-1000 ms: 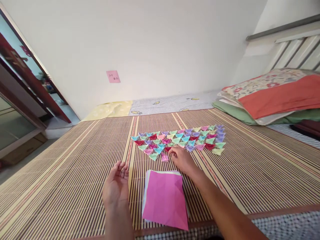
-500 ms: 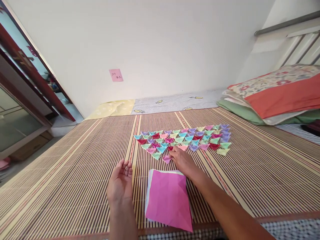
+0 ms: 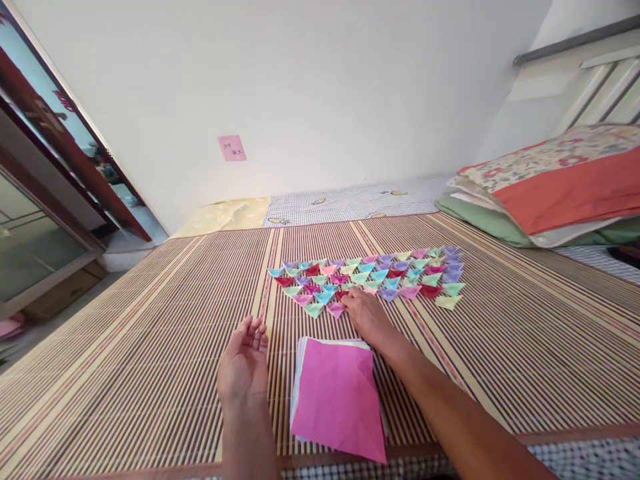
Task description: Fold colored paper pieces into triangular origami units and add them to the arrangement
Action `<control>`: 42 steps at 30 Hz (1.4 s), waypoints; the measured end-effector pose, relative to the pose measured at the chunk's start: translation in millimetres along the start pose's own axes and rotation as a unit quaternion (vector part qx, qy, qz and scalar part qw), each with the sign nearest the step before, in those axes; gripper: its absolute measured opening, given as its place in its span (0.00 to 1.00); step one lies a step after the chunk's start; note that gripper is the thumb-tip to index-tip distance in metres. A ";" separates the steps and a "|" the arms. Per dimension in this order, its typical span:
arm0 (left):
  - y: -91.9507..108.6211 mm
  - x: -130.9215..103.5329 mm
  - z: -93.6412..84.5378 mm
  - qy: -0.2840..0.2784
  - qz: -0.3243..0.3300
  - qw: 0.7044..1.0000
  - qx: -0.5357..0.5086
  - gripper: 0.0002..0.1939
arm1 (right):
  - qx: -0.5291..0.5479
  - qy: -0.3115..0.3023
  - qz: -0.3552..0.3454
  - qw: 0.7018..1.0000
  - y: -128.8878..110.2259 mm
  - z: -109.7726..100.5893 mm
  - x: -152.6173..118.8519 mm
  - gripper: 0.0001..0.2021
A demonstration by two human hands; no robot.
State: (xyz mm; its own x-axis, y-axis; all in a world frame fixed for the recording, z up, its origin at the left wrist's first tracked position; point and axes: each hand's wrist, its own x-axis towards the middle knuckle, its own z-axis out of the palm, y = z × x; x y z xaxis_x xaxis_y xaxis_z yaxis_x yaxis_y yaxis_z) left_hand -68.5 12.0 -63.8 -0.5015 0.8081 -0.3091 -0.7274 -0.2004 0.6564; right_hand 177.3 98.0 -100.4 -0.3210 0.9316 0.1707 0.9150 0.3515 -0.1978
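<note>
Several rows of small folded paper triangles in many colours lie on a striped bamboo mat. At the near row, the fingertips of my right hand pinch the right corner of a pink folded paper triangle, beside a light green one. My fingers partly cover the pieces behind. Palm up, my left hand rests on the left with loosely curled fingers apart, holding nothing. Between my forearms sits a stack of square paper sheets, bright pink on top, other colours showing at its edges.
Folded bedding is piled at the right. Checked cloth runs along the white wall behind the mat, beside a yellow cloth. A pink note is stuck to the wall. A doorway stands at the left.
The pink folded triangle has moved slightly away from me, closer to the rows, along with my right hand. My left hand has hardly moved.
</note>
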 end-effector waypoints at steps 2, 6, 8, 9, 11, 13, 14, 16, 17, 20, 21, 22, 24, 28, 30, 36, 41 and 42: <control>-0.2 -1.1 0.3 -0.002 0.000 1.000 0.001 0.07 | -0.001 0.005 -0.001 1.000 -0.7 -1.7 -0.1 0.14; -1.1 -0.1 0.6 0.003 -0.001 1.000 0.001 0.09 | 0.009 0.026 -0.005 1.000 -2.9 -6.9 -1.5 0.10; -1.3 0.7 0.4 0.006 -0.001 1.000 0.002 0.09 | 0.020 0.039 -0.003 0.999 -2.7 -10.1 -3.0 0.13; -1.3 0.8 0.2 0.006 -0.001 1.000 0.002 0.09 | 0.026 0.045 -0.002 0.999 -2.0 -11.5 -3.9 0.13; -1.3 0.8 -0.2 0.004 0.000 1.000 0.004 0.08 | 0.038 0.056 0.003 0.998 0.2 -13.7 -6.1 0.13; -1.4 0.6 -0.5 0.002 0.000 1.000 0.003 0.08 | 0.050 0.065 0.008 0.997 2.5 -14.4 -8.3 0.12; -1.4 0.5 -0.5 0.002 0.000 1.000 0.003 0.08 | 0.055 0.067 0.009 0.996 3.2 -14.1 -9.4 0.12; -1.6 0.5 -0.6 0.003 -0.001 1.000 0.002 0.08 | 0.065 0.066 0.007 0.996 3.4 -12.2 -11.1 0.12; -1.6 0.5 -0.7 0.003 -0.001 1.000 0.002 0.08 | 0.070 0.064 0.004 0.995 2.9 -10.8 -11.6 0.12; -1.4 0.6 -0.9 0.001 -0.002 1.000 0.003 0.07 | 0.081 0.059 -0.006 0.995 0.0 -6.3 -10.7 0.12; -1.3 0.8 -1.0 0.000 -0.002 1.000 0.003 0.07 | 0.083 0.058 -0.009 0.995 -0.9 -4.9 -9.7 0.12; -1.2 1.1 -1.0 0.001 -0.003 1.000 0.003 0.07 | 0.084 0.057 -0.012 0.995 -1.6 -3.8 -8.5 0.13; -1.0 1.9 -0.8 0.006 -0.005 1.000 0.002 0.08 | 0.085 0.056 -0.017 0.995 -2.0 -2.0 -5.4 0.13; -1.2 3.0 -0.4 0.012 -0.009 1.000 -0.001 0.09 | 0.085 0.060 -0.020 0.994 -0.2 0.0 0.2 0.13; -1.5 2.9 -0.5 0.010 -0.010 1.000 -0.002 0.08 | 0.088 0.065 -0.020 0.994 0.3 0.5 2.0 0.13; -2.2 3.9 -2.3 0.005 -0.005 1.000 -0.001 0.08 | 0.135 0.101 -0.021 0.985 -5.7 -4.2 -0.7 0.13; -1.8 5.8 -4.5 0.005 -0.002 1.000 -0.001 0.08 | 0.215 0.191 -0.006 0.958 0.5 -32.6 -10.3 0.11; -1.5 5.7 -4.6 0.004 -0.002 1.000 -0.001 0.07 | 0.232 0.223 0.016 0.947 3.8 -40.3 -11.4 0.14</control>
State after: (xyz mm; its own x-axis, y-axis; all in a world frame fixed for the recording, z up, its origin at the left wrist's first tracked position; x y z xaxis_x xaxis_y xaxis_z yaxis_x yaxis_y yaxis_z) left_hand -72.4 14.4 -69.7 -0.5027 0.8042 -0.3171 -0.7303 -0.1988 0.6536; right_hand 194.3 84.9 -64.1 -0.0660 0.8465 0.5283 0.6839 0.4239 -0.5938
